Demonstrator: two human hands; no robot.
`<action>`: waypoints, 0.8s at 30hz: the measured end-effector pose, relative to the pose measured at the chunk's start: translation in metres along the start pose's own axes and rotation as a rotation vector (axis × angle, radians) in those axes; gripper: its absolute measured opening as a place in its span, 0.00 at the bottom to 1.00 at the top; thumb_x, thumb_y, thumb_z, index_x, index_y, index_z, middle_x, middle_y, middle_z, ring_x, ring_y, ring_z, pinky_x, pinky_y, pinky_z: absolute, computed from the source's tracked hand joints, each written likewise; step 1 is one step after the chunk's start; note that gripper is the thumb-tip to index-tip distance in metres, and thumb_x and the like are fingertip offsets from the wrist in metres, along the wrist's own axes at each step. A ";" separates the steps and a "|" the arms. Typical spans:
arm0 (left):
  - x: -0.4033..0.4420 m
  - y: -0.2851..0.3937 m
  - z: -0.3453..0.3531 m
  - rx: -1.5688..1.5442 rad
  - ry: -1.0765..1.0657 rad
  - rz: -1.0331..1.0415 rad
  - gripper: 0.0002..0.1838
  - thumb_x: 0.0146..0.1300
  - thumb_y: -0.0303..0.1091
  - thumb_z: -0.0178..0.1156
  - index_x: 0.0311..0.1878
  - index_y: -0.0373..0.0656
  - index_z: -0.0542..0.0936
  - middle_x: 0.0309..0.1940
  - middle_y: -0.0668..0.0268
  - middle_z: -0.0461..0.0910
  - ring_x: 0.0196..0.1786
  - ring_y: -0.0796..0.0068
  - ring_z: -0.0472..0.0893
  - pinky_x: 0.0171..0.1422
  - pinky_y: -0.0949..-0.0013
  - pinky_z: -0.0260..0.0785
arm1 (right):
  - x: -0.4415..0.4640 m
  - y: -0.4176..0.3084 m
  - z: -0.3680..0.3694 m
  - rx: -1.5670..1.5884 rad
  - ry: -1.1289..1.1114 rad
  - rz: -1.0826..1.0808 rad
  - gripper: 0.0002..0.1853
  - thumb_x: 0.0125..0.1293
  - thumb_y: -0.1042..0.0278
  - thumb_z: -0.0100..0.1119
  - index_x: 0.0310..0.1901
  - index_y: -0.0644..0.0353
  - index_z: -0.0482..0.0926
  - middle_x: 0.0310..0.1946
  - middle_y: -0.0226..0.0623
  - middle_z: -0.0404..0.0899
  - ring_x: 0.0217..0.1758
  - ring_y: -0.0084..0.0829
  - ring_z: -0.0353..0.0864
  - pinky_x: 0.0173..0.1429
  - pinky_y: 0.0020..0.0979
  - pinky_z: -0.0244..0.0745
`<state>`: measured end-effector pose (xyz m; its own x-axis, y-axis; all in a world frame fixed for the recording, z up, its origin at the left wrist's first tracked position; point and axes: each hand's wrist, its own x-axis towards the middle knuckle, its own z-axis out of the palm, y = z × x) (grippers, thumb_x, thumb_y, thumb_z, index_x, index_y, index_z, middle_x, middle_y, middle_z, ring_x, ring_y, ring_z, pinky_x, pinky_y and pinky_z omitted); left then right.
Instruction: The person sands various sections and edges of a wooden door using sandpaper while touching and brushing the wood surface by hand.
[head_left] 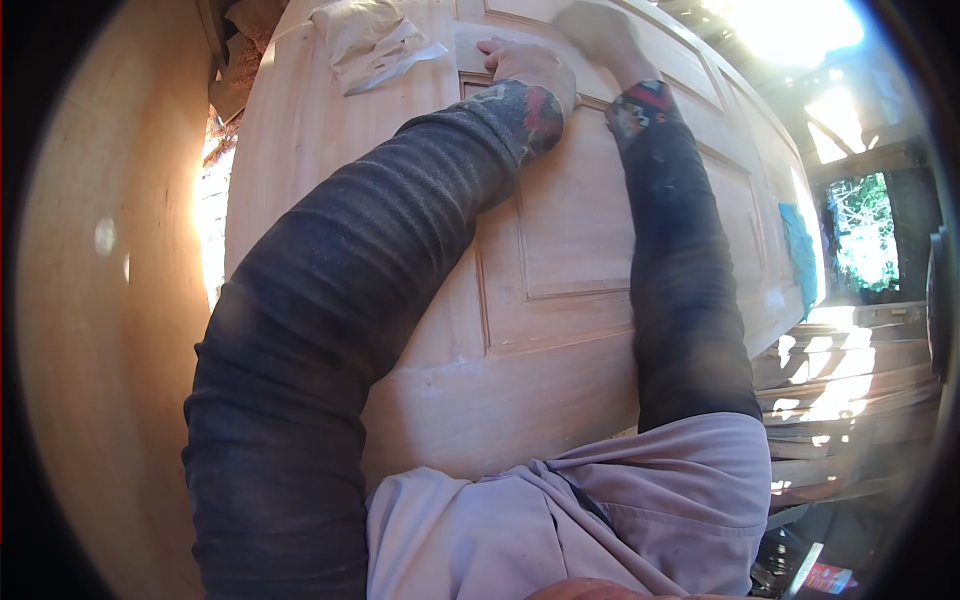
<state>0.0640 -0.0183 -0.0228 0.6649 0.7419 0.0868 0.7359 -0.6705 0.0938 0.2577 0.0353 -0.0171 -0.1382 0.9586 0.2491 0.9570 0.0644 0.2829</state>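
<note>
A pale wooden door with raised panels (575,225) lies flat in front of me. My left hand (535,70) rests on the door's frame near the top, its thumb and a finger showing and apart. My right hand (600,35) is over the upper panels, blurred by motion, and its fingers cannot be made out. Whether it holds anything is hidden. Left of my left hand, a crumpled beige bag or paper (368,42) lies on the door. Dark sleeves cover both arms.
A tall wooden board (110,300) stands along the left side. A teal cloth (798,255) hangs at the door's right edge. Stacked planks (825,385) are at the right, beneath a window opening (865,235). A red item (828,578) lies at the lower right.
</note>
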 end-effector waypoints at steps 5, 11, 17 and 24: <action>-0.002 0.004 -0.009 0.093 -0.077 -0.015 0.35 0.65 0.62 0.51 0.59 0.39 0.77 0.58 0.51 0.76 0.63 0.46 0.73 0.68 0.39 0.57 | -0.041 0.067 0.027 0.279 0.139 0.297 0.13 0.61 0.58 0.55 0.36 0.56 0.83 0.33 0.43 0.84 0.39 0.44 0.82 0.42 0.39 0.75; 0.000 0.001 -0.005 -0.052 -0.040 0.007 0.33 0.65 0.61 0.51 0.56 0.39 0.79 0.54 0.51 0.79 0.60 0.50 0.76 0.67 0.41 0.60 | -0.007 -0.053 -0.015 0.433 0.364 -0.001 0.14 0.61 0.55 0.57 0.31 0.59 0.80 0.28 0.49 0.79 0.36 0.51 0.79 0.41 0.45 0.73; -0.003 0.000 -0.007 -0.019 -0.018 -0.011 0.32 0.65 0.61 0.51 0.54 0.39 0.80 0.53 0.53 0.80 0.59 0.53 0.77 0.67 0.42 0.60 | -0.010 -0.029 -0.017 0.561 0.269 0.085 0.12 0.61 0.58 0.57 0.31 0.60 0.79 0.28 0.51 0.78 0.36 0.53 0.78 0.41 0.46 0.72; 0.001 0.005 -0.004 0.053 -0.033 -0.036 0.34 0.65 0.63 0.50 0.54 0.40 0.80 0.54 0.53 0.79 0.59 0.53 0.77 0.68 0.45 0.60 | -0.043 0.030 0.005 0.299 0.229 0.201 0.14 0.61 0.56 0.54 0.36 0.57 0.82 0.32 0.43 0.83 0.38 0.45 0.81 0.44 0.42 0.73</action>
<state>0.0681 -0.0207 -0.0179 0.6414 0.7655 0.0517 0.7644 -0.6433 0.0434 0.2936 -0.0022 -0.0239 0.0376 0.8761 0.4806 0.9979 -0.0074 -0.0646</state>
